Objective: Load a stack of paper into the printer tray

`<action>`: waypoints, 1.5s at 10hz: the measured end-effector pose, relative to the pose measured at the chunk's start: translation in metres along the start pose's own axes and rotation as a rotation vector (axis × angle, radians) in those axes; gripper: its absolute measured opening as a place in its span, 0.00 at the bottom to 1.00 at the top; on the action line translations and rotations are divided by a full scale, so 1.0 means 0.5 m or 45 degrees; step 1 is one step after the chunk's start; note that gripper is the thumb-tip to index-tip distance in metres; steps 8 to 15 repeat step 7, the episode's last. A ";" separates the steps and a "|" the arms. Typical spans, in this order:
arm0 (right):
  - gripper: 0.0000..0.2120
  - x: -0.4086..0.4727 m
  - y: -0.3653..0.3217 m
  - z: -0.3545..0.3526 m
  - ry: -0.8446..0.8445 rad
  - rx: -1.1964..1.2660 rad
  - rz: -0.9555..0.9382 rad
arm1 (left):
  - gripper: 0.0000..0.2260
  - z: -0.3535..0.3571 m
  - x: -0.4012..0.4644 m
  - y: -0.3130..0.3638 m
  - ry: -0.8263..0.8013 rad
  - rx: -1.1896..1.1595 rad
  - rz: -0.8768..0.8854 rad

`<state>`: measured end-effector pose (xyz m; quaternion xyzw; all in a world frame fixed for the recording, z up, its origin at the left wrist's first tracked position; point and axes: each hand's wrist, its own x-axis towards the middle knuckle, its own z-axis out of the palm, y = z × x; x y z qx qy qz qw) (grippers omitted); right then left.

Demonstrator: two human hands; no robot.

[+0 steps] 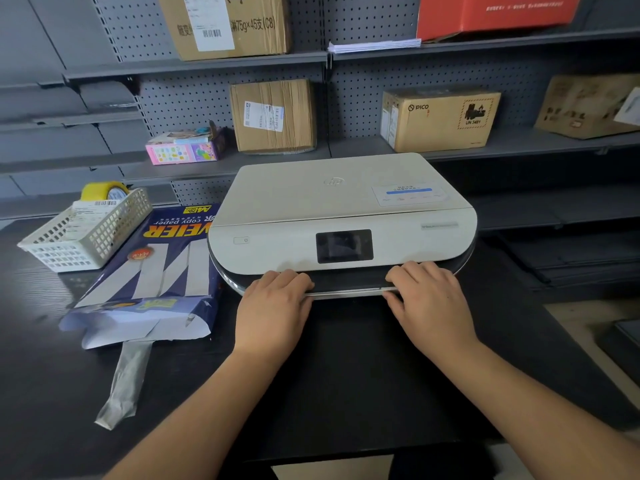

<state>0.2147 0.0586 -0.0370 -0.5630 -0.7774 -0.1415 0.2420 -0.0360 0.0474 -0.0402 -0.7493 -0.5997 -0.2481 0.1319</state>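
Observation:
A white printer (341,206) with a dark screen sits on the black table (346,375) in front of me. Its paper tray (348,289) is a dark slot with a silver front edge under the printer's front. My left hand (273,310) grips the tray's front edge on the left, fingers curled over it. My right hand (429,299) grips the same edge on the right. A torn-open blue pack of copy paper (156,271) lies to the left of the printer, its open end toward me. No loose paper shows in either hand.
A white mesh basket (86,233) holding labels and a yellow tape roll (104,191) stands at the far left. A strip of torn wrapper (124,386) lies near the table's front. Grey shelves behind carry cardboard boxes (273,116) and a red box (495,15).

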 end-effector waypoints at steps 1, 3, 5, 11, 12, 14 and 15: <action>0.07 0.000 -0.004 -0.005 -0.022 0.025 0.027 | 0.04 0.000 0.001 0.003 -0.009 0.026 -0.026; 0.11 -0.007 -0.013 -0.035 -0.186 0.031 0.025 | 0.07 -0.011 -0.004 0.019 -0.073 0.037 -0.040; 0.21 -0.009 -0.021 -0.073 -0.359 0.053 0.044 | 0.16 -0.043 -0.018 0.036 -0.226 0.013 -0.023; 0.24 -0.003 -0.037 -0.143 -0.270 0.231 0.065 | 0.23 -0.081 -0.022 0.047 -0.188 -0.043 0.009; 0.24 -0.003 -0.037 -0.143 -0.270 0.231 0.065 | 0.23 -0.081 -0.022 0.047 -0.188 -0.043 0.009; 0.24 -0.003 -0.037 -0.143 -0.270 0.231 0.065 | 0.23 -0.081 -0.022 0.047 -0.188 -0.043 0.009; 0.24 -0.003 -0.037 -0.143 -0.270 0.231 0.065 | 0.23 -0.081 -0.022 0.047 -0.188 -0.043 0.009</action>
